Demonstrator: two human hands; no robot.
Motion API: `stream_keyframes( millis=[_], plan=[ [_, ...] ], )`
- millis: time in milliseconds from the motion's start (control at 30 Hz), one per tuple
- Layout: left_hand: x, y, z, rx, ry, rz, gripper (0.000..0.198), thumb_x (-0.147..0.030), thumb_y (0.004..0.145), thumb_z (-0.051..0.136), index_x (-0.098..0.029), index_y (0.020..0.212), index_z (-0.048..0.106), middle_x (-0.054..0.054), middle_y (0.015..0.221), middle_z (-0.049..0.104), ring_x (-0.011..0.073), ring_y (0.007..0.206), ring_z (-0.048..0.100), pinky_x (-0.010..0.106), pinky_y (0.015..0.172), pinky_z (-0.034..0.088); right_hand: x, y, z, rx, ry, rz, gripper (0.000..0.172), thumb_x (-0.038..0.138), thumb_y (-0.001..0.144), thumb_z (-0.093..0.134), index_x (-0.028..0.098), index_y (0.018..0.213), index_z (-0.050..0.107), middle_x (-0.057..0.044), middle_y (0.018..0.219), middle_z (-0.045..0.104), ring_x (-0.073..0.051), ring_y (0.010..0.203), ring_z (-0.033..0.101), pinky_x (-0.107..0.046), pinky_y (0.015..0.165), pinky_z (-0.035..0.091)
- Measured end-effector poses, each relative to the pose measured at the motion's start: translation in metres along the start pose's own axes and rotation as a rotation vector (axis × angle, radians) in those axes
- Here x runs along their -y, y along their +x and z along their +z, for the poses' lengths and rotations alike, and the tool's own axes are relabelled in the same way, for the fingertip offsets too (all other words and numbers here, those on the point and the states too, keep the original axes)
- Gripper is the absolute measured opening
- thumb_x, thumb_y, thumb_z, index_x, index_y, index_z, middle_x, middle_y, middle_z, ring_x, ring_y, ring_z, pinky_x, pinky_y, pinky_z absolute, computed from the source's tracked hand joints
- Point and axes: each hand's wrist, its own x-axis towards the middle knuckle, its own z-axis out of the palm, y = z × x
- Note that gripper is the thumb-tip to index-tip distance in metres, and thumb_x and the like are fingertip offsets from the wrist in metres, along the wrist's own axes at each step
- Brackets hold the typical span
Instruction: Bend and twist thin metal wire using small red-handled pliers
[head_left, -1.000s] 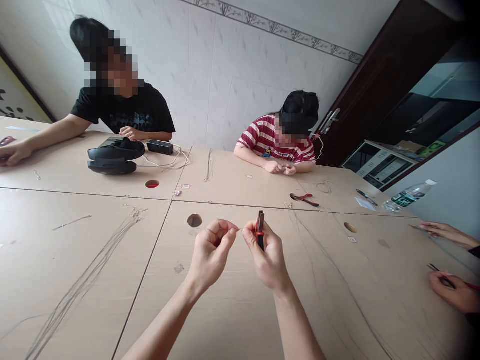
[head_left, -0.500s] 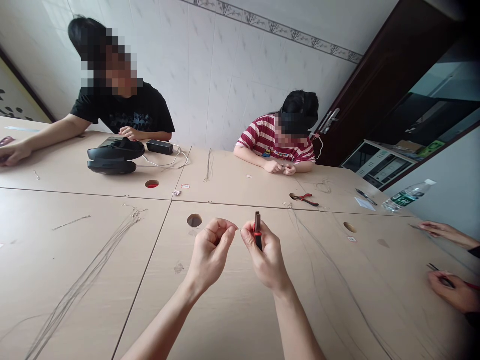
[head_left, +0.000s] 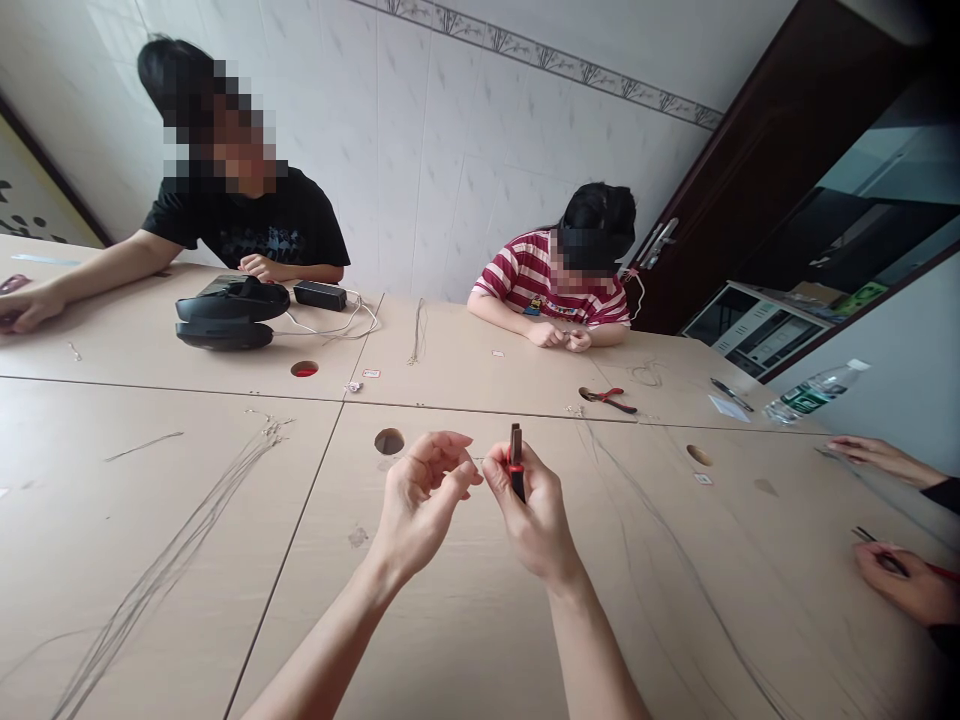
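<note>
My right hand (head_left: 536, 510) is wrapped round a pair of pliers (head_left: 516, 462) with red and black handles, jaws pointing up. Its thumb and forefinger are pinched together, and a tiny bit of something thin seems to stick out beside them, too small to name. Just to the left, my left hand (head_left: 427, 495) hovers over the table (head_left: 465, 640) with its fingers curved and apart, nothing visible in them. The fingertips of both hands are close together. A bundle of thin cords (head_left: 187, 530) with small metal ends lies left of my hands, and more thin cords (head_left: 660, 520) lie to the right.
Two people sit across the table; a co-worker's hands (head_left: 904, 580) work at the right edge. Other pliers (head_left: 609, 399), a bottle (head_left: 817, 392), a pen (head_left: 733, 394), a black headset (head_left: 231, 312) and a black adapter (head_left: 320, 294) lie about. Round holes (head_left: 389, 441) pierce the tabletop.
The left hand's pinch has opened and its fingers have spread, letting go of the thin piece between the hands. My right hand stays nearly still with the pliers.
</note>
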Motion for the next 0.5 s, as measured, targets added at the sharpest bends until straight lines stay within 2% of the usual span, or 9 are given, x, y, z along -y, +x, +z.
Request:
stream_keyframes(
  millis=[233, 500],
  plan=[
    [0.0017, 0.0012, 0.0004, 0.050, 0.021, -0.027, 0.010, -0.027, 0.086, 0.065, -0.017, 0.089, 0.062, 0.002, 0.081, 0.068, 0.0130, 0.072, 0.065, 0.023, 0.062, 0.052, -0.0034, -0.0009, 0.0014, 0.041, 0.084, 0.007, 0.020, 0.033, 0.097, 0.051, 0.021, 0.081, 0.049, 0.003, 0.071, 0.048, -0.012, 0.063, 0.041, -0.025, 0.060, 0.036],
    [0.0030, 0.0008, 0.0011, 0.074, -0.017, -0.018, 0.016, -0.028, 0.091, 0.058, -0.016, 0.079, 0.059, 0.001, 0.072, 0.065, 0.0119, 0.067, 0.064, 0.023, 0.060, 0.053, -0.0002, -0.0006, 0.0019, 0.047, 0.108, 0.007, 0.020, 0.032, 0.096, 0.052, 0.021, 0.080, 0.048, 0.003, 0.070, 0.047, -0.012, 0.065, 0.046, -0.025, 0.062, 0.039]
  ],
)
